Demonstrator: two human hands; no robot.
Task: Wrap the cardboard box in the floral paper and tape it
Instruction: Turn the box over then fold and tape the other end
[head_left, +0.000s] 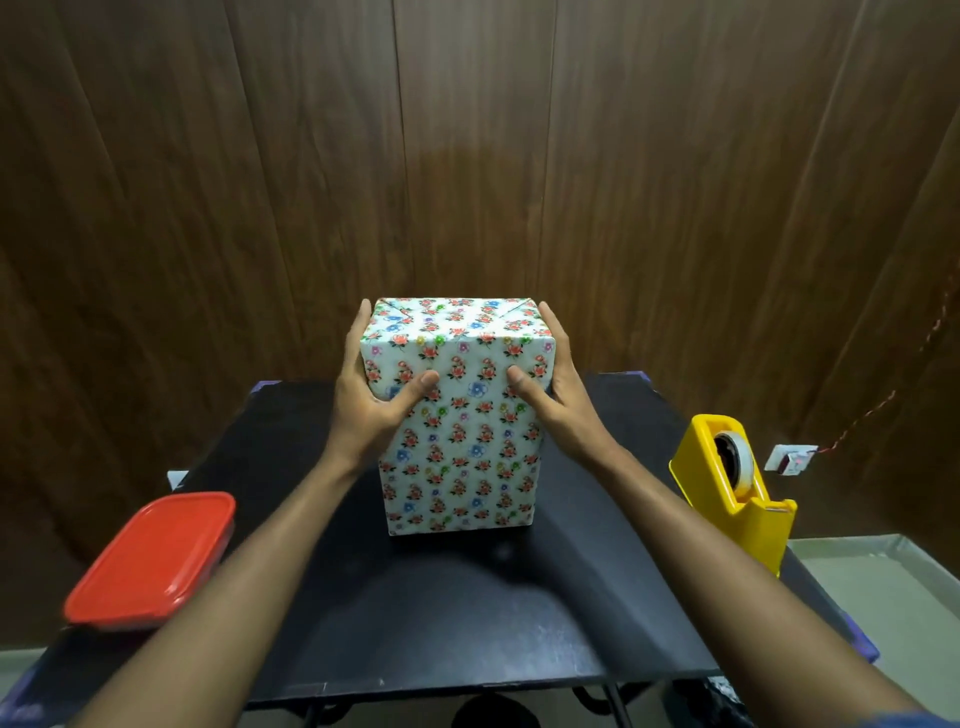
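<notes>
writing: none readable on anything in view
box (460, 415): fully covered in floral paper (457, 457), white with small red, blue and green flowers; stands upright on end, mid-worktop, nearer the far edge; folded paper flaps meet on its top face
worktop (441, 597): black, matte
red container (150, 558): lidded, at the left edge of the worktop, near corner side, overhanging slightly; well apart from box
tape dispenser (737, 483): yellow, roll loaded, at the right edge of the worktop; apart from box
backdrop: dark wood-panel wall (467, 156); small white socket (792, 460) with a twisted wire low on the right
obstructions: both forearms cross the near half of the worktop; nothing between box and dispenser
left hand (363, 384): clasps the box's upper left side, fingers flat up the side, thumb pressed on the front face
right hand (550, 384): mirrors it on the upper right side, thumb on front face
hands state: both holding the box between them, fingers mostly straight, spread wide
</notes>
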